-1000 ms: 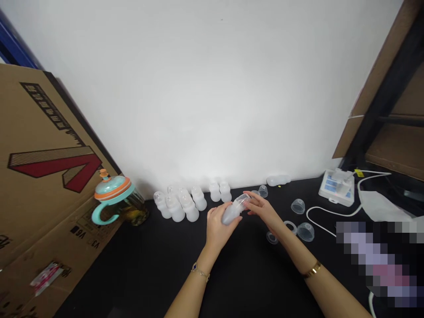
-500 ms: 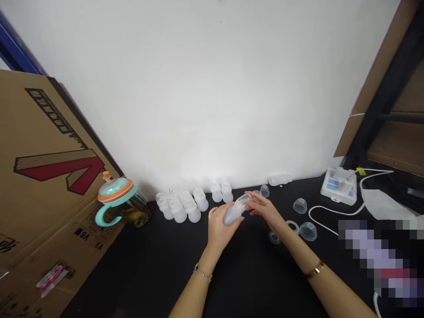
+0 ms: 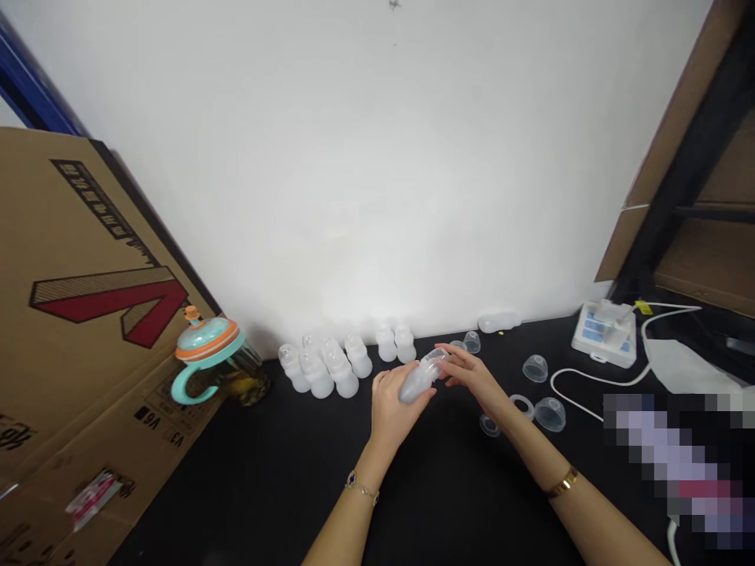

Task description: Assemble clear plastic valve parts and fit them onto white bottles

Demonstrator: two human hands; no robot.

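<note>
A translucent white bottle [image 3: 418, 383] lies tilted in my left hand [image 3: 392, 401], whose fingers wrap round its body. At its upper right end is a clear cap [image 3: 435, 359], and the fingers of my right hand [image 3: 472, 377] are closed on that cap. Several white bottles with clear caps [image 3: 318, 373] stand on the black table [image 3: 265, 487] to the left, and a pair of similar bottles [image 3: 395, 343] stands by the wall. Right of my hands lie clear domed caps [image 3: 550, 414] and a white ring [image 3: 521, 406], partly behind my right forearm.
A jug with a teal handle and orange-rimmed lid [image 3: 209, 346] stands at the left beside a large cardboard box [image 3: 71, 354]. At the right are a white power strip [image 3: 605, 334], its cable [image 3: 625, 383] and a white sheet [image 3: 690, 365]. Another whitish bottle [image 3: 499, 321] lies by the wall.
</note>
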